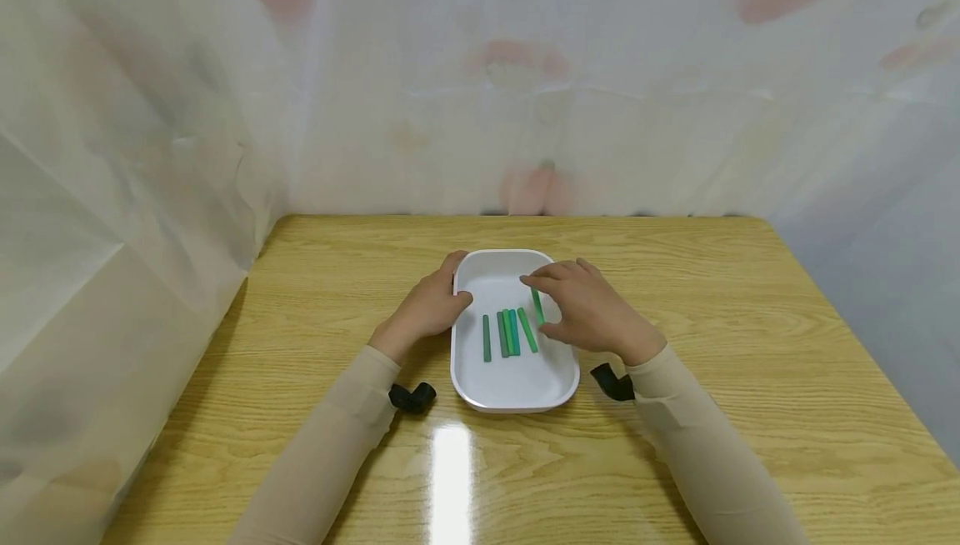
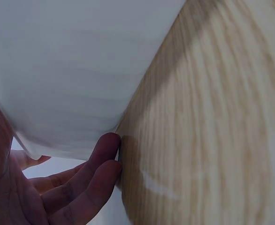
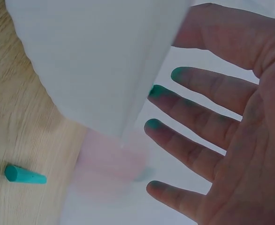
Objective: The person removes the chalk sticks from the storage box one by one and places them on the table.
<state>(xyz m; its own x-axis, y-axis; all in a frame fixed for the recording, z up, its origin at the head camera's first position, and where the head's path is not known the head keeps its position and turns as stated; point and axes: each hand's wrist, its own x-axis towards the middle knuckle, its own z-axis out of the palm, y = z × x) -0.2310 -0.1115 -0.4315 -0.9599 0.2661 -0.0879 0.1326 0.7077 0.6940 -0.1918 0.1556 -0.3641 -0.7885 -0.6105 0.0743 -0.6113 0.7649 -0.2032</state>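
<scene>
A white rectangular tray (image 1: 517,387) stands on the table, holding several green and teal chalk sticks (image 1: 504,335) in a loose row. My left hand (image 1: 427,305) grips the tray's left wall, thumb over the rim and fingers against the outside. Above the tray's right side is my right hand (image 1: 588,309), its fingers extended and spread. One green chalk stick (image 1: 537,307) lies in the gap between that thumb and forefinger, apparently in the tray. In the right wrist view, green stains mark the fingertips (image 3: 154,124), and no stick shows between these fingers.
A teal chalk stick (image 3: 25,174) lies on the wooden table (image 3: 39,136) beyond the tray. Black curved wrist pieces (image 1: 412,397) show beside both sleeves. Pale patterned sheeting (image 1: 480,112) hangs behind the table and along its left side.
</scene>
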